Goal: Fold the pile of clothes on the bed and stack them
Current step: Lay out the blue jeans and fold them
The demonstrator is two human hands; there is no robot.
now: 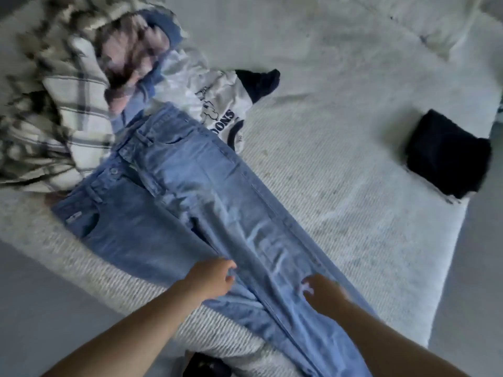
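Light blue jeans (206,202) lie lengthwise on the bed (340,186), one leg folded over the other. The left hand (211,277) pinches the inner edge of the top leg; the right hand (324,293) rests flat on it with fingers spread. The pile (81,91) of unfolded clothes sits by the waistband. A folded dark garment (446,156) lies well apart.

Light blue faded denim jeans (196,202) lie across the off-white ribbed bedspread (340,200). Toward its far left corner lie a cream flannel shirt with dark plaid lines (70,104), a blue and pink garment (141,55), and a white sweatshirt with navy lettering and trim (217,110). Near the right edge sits a folded black garment (446,156).
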